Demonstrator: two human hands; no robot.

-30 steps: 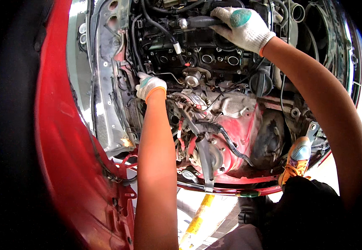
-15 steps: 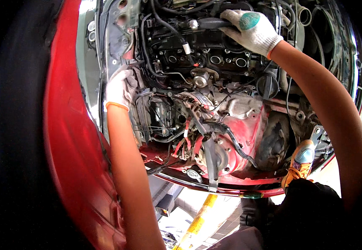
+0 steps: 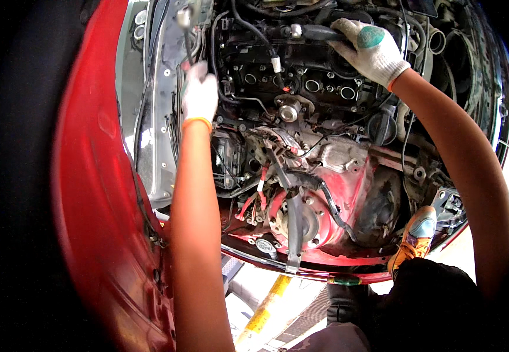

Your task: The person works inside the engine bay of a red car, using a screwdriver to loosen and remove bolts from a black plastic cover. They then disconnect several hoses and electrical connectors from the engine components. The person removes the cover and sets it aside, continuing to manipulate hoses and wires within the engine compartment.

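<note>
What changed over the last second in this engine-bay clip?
The left hand moved from the middle of the engine out to the silver inner panel at the bay's left side, then farther up along it; whether it grips anything is unclear. The right hand stayed on the black hose atop the engine.

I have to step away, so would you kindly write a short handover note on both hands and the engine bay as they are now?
Left hand, in a white glove, grips a slim metal tool at the bay's left edge.
Right hand, gloved, clasps the black hose across the top of the engine.
Done: the engine is exposed, its round ports open and wiring loose.
Left: cannot tell whether the hose is free or attached.
</note>
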